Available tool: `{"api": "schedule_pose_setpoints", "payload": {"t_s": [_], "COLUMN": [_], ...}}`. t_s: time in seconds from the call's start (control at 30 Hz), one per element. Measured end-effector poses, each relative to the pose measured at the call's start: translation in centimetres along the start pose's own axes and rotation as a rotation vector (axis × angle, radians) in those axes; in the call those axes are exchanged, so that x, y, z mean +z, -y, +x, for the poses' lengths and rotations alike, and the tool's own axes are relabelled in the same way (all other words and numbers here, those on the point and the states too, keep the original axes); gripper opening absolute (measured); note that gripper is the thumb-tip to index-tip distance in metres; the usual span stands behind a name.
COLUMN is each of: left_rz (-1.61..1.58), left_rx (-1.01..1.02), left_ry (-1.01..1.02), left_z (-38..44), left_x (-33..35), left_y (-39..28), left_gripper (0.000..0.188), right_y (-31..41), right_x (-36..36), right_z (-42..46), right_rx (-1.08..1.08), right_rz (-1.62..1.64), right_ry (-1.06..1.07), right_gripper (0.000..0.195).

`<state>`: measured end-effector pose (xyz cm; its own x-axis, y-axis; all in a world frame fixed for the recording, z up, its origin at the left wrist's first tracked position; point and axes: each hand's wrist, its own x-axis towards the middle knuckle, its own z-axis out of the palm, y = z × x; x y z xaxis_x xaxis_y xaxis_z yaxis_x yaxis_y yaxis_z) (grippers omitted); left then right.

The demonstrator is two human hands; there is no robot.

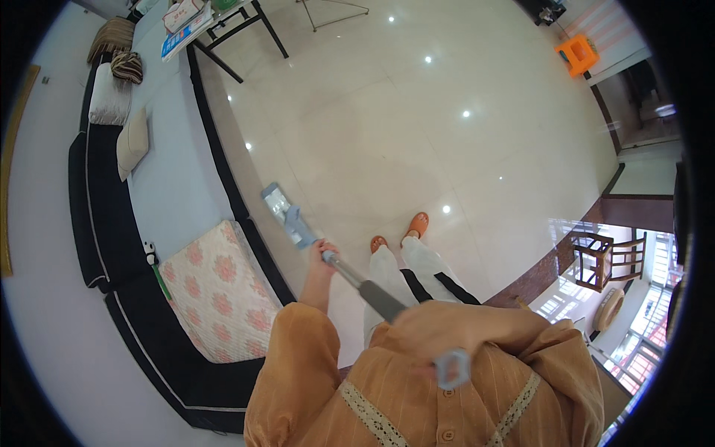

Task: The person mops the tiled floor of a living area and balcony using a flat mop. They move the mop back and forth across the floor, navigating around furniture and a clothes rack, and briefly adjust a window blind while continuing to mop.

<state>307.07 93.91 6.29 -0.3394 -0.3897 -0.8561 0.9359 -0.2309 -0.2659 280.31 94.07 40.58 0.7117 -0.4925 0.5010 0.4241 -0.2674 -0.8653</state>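
A flat mop is held slantwise before me, its light blue head [277, 204] over the tiled floor beside the sofa. My left hand [324, 254] grips the metal pole [350, 275] low down, close above the blue joint [299, 230]. Near my chest, my right hand [416, 335] is closed around the upper end of the grey foam grip [381, 300] and looks motion-blurred. A light blue hanging loop [453, 369] sticks out past that hand.
Along the left runs a black sofa [103, 190] with a floral pad [220, 285] and cushions [134, 145]. A folding table [232, 14] stands at the top. Orange stool [578, 55], upper right; wooden chair [597, 260], right. My feet in orange sandals [416, 224] are on glossy tiles [363, 139].
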Motion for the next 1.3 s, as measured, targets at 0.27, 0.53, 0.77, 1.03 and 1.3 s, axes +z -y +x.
{"api": "schedule_pose_setpoints", "payload": {"t_s": [0.27,0.53,0.77,1.03,1.3], "left_rz": [0.481,0.434,0.194,0.151,0.178], "left_rx": [0.391,-0.073,-0.431,-0.202,0.093], "left_ry": [-0.099,-0.081,0.067,0.070,0.042], "left_z": [2.2,8.1,13.4,6.0,0.6], "left_x": [-1.8,9.0,13.3,11.2,1.9], "left_y": [-3.2,18.0,23.2,21.0,11.3], "left_gripper": [0.020,0.023,0.021,0.022,0.022], "right_y": [-3.5,10.4,7.1,8.3,3.8], "right_x": [-1.2,-8.7,-5.0,-7.4,-7.1], "right_z": [-1.5,-0.3,-0.4,-1.4,-3.6], "right_rx": [0.145,0.184,0.279,0.001,0.094], "right_rz": [0.057,-0.134,-0.404,-0.049,0.181], "right_ry": [-0.069,0.011,0.082,0.067,-0.091], "right_gripper": [0.018,0.022,0.015,0.024,0.028]}}
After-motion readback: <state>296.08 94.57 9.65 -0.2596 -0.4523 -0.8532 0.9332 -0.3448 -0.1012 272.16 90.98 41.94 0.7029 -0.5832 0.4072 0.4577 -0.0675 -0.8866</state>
